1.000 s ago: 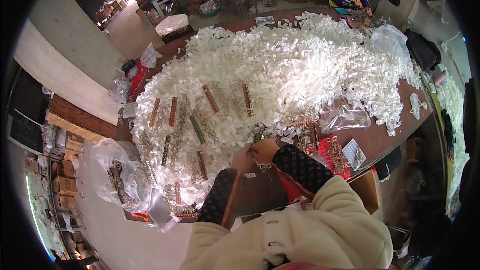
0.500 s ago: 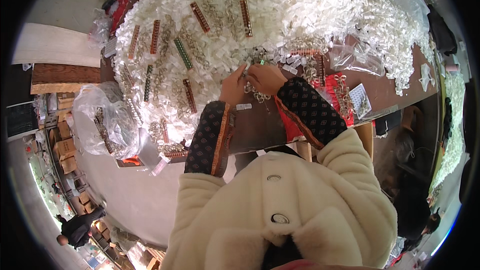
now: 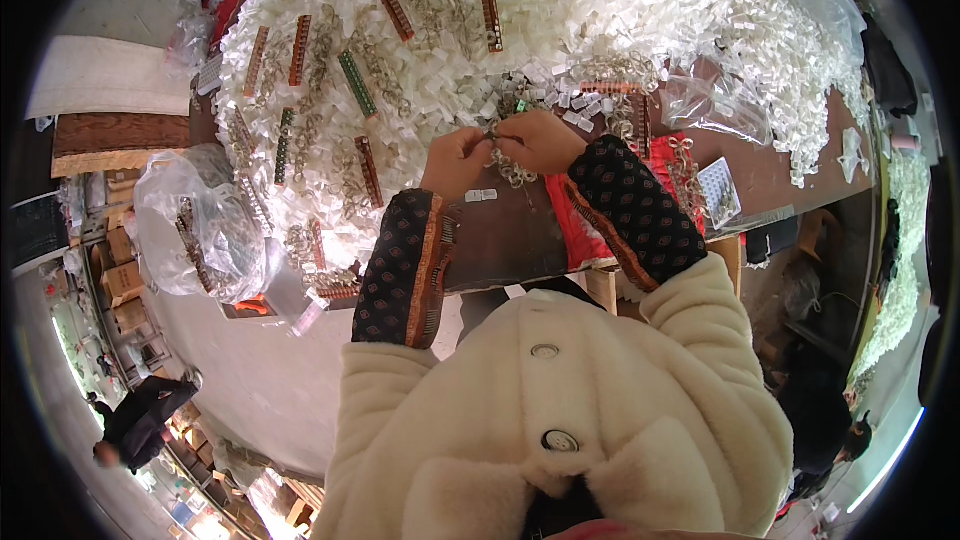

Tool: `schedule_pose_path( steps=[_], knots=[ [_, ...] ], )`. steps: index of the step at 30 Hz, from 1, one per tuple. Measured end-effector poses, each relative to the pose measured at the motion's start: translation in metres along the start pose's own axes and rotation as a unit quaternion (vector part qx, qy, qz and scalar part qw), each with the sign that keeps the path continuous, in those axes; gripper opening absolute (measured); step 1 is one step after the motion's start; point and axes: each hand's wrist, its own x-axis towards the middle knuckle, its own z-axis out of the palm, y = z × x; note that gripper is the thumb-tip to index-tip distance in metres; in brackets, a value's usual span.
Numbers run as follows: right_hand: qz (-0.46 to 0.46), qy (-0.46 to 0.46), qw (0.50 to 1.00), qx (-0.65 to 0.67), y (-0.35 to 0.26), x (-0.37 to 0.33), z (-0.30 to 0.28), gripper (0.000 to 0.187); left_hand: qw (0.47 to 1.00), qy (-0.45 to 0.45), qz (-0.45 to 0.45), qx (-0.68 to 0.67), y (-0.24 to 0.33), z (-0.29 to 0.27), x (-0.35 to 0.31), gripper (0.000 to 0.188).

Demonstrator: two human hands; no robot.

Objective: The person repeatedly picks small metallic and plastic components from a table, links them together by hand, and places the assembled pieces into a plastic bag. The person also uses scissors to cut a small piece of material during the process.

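Note:
My left hand (image 3: 456,162) and my right hand (image 3: 541,144) meet over the dark table, fingertips pinched close together. What they pinch is too small and too covered to make out. Just below the fingers lies a bunch of silvery rings (image 3: 515,173), partly hidden by my right hand. A small white tag (image 3: 481,195) rests on the brown tabletop between my forearms. Beyond my fingertips, small clear and grey pieces are scattered, with a small green piece (image 3: 520,106) among them.
A large heap of white plastic tags (image 3: 580,20) covers the far table. Orange strips (image 3: 490,15) and green strips (image 3: 357,83) with ring chains lie on it. A clear bag (image 3: 715,108), red cloth (image 3: 570,230) and white card (image 3: 718,190) are to the right. Another person (image 3: 145,422) is at far left.
My hands have drawn slightly apart, the left one moving left and the right one right. The view has shifted a little. The bunch of rings stays near my fingers.

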Motion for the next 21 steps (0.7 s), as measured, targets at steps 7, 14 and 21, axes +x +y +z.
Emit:
schedule_pose_path(
  steps=[7,14,21],
  knots=[
    [-0.005,-0.024,1.0,0.003,-0.008,-0.001,-0.011,0.021,0.998,0.011,-0.013,-0.058,0.01,0.004,-0.006,0.015],
    [0.003,0.003,1.0,-0.016,-0.011,-0.003,-0.004,0.022,0.999,0.048,0.014,0.004,0.009,0.004,-0.009,0.014],
    [0.04,0.058,0.997,-0.02,-0.011,-0.01,0.015,0.024,0.989,0.135,0.054,0.037,-0.004,0.019,-0.008,0.017]
  ],
)
